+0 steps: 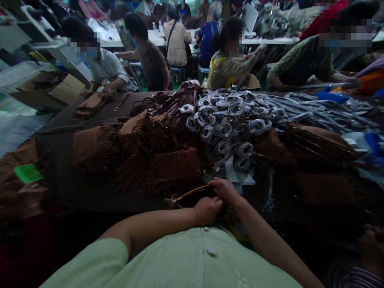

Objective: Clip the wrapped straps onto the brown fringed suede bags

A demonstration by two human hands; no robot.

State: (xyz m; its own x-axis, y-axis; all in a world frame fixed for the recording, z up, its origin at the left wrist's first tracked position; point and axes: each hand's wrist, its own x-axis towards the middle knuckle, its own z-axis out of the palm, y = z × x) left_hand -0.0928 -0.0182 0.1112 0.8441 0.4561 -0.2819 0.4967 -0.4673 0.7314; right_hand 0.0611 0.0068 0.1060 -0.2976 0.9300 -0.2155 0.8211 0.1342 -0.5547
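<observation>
A pale green shirt (pixel 168 260) is seen nearest. At the table's (pixel 78 196) near edge, an open brown pouch (pixel 192 199) is gripped by its rim in the right hand (pixel 225 190); the left hand (pixel 207 209) is curled at its mouth, any hold hidden. Fringed bags (pixel 177 164) are heaped beyond.

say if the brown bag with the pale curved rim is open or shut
Open: the brown bag gapes below its pale curved rim, showing a dark inside.

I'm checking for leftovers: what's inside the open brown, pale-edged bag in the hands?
Only dark shadow shows inside the brown bag; the left hand covers part of its mouth, so deeper contents cannot be seen.
</observation>
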